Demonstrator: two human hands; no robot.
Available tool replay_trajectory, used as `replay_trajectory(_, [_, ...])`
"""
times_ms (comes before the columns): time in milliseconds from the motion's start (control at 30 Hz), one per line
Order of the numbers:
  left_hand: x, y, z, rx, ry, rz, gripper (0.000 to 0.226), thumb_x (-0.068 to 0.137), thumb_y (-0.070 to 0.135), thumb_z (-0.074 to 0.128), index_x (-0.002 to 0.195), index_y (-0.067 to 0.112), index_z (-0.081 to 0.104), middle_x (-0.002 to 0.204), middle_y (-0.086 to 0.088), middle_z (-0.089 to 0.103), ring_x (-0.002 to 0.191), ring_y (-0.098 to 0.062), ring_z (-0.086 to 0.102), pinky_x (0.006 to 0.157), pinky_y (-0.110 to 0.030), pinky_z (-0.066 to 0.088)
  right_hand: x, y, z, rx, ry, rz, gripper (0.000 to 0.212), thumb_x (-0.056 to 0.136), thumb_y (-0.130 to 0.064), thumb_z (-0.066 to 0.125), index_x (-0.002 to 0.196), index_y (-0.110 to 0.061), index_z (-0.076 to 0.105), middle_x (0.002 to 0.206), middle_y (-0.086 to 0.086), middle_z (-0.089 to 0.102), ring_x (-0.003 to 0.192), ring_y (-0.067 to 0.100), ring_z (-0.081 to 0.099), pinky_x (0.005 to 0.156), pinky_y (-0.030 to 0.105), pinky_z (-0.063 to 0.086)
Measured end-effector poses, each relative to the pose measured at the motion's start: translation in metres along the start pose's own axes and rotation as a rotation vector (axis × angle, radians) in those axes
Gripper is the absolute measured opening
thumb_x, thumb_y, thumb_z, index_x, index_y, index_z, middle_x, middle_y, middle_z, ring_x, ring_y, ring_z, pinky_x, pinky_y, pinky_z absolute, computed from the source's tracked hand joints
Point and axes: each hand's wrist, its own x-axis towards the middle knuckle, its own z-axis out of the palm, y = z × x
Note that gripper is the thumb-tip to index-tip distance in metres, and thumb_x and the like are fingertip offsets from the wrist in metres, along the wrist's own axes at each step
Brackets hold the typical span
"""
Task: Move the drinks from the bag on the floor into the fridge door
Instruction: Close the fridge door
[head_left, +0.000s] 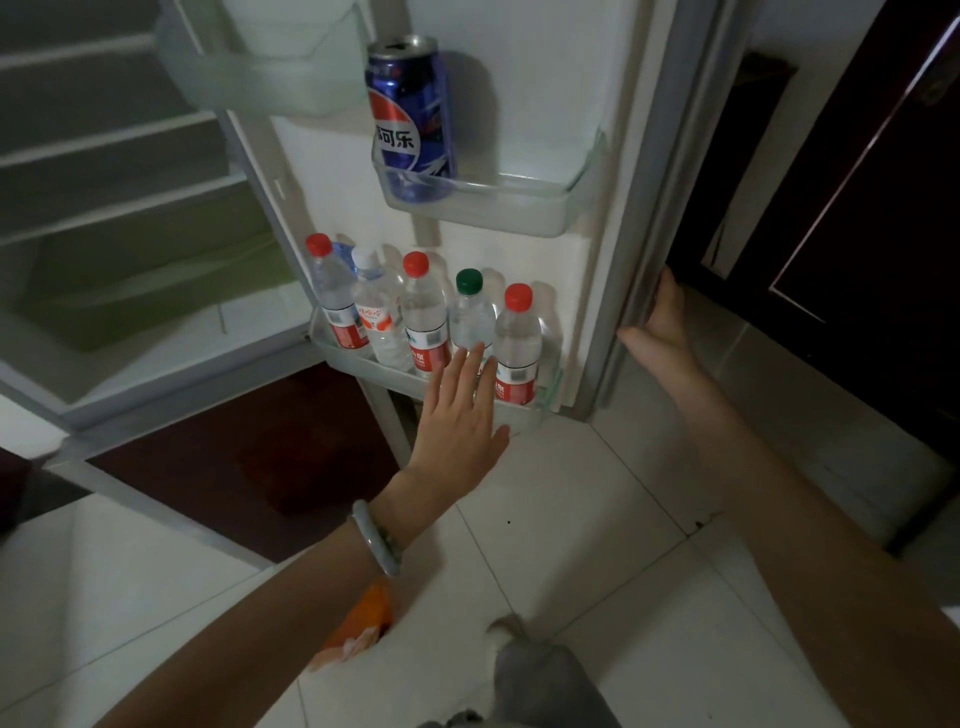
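The fridge door (550, 291) stands open in front of me. Its bottom shelf (384, 371) holds several water bottles, most with red caps and one green-capped bottle (470, 312). A blue cola can (410, 114) stands in the middle door shelf (498, 208). My left hand (460, 415) is flat and empty, fingers apart, just in front of the green-capped bottle. My right hand (660, 327) grips the outer edge of the door. An orange and white bag (358, 629) peeks out on the floor beneath my left forearm.
The fridge interior (119, 208) with bare shelves and a green drawer lies to the left. A dark red mat (249, 462) covers the floor under the door. Dark cabinets (852, 234) stand at right. White floor tiles (571, 519) lie below.
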Motion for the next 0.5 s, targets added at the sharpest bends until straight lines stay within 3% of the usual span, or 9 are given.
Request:
replay_trajectory(167, [-0.054, -0.011, -0.016, 0.023, 0.023, -0.018, 0.079, 0.074, 0.043, 0.072, 0.134, 0.003, 0.040, 0.143, -0.018, 0.040, 0.134, -0.033, 0.035, 0.109, -0.049, 0.029, -0.056, -0.005, 0.003, 0.049, -0.017, -0.036, 0.091, 0.056, -0.044, 0.078, 0.136, -0.030, 0.038, 0.136, 0.001, 0.044, 0.125, 0.018, 0.046, 0.106, 0.042, 0.039])
replay_trajectory(300, [-0.104, -0.013, -0.028, 0.024, 0.033, -0.053, 0.078, 0.073, 0.042, 0.074, 0.132, 0.001, 0.044, 0.139, -0.018, 0.045, 0.131, -0.033, 0.039, 0.107, -0.049, 0.033, -0.098, 0.002, 0.009, 0.054, -0.073, -0.059, 0.102, 0.050, -0.059, 0.080, 0.138, -0.034, 0.034, 0.139, 0.004, 0.043, 0.128, 0.020, 0.045, 0.104, 0.050, 0.040])
replay_trajectory(367, [-0.127, -0.011, -0.033, 0.020, 0.027, -0.079, 0.076, 0.072, 0.041, 0.074, 0.130, 0.000, 0.045, 0.137, -0.018, 0.046, 0.129, -0.033, 0.041, 0.106, -0.049, 0.034, -0.128, -0.011, 0.011, 0.067, -0.092, -0.099, 0.096, 0.055, -0.051, 0.082, 0.137, -0.032, 0.036, 0.137, 0.004, 0.046, 0.127, 0.018, 0.046, 0.105, 0.047, 0.040])
replay_trajectory(500, [-0.164, -0.011, -0.044, -0.024, 0.028, -0.099, 0.077, 0.069, 0.034, 0.077, 0.129, -0.002, 0.046, 0.135, -0.021, 0.048, 0.127, -0.035, 0.044, 0.104, -0.052, 0.036, -0.185, -0.032, 0.015, -0.086, -0.133, -0.185, 0.082, 0.072, -0.008, 0.073, 0.142, -0.012, 0.030, 0.135, 0.013, 0.043, 0.123, 0.019, 0.044, 0.107, 0.039, 0.037])
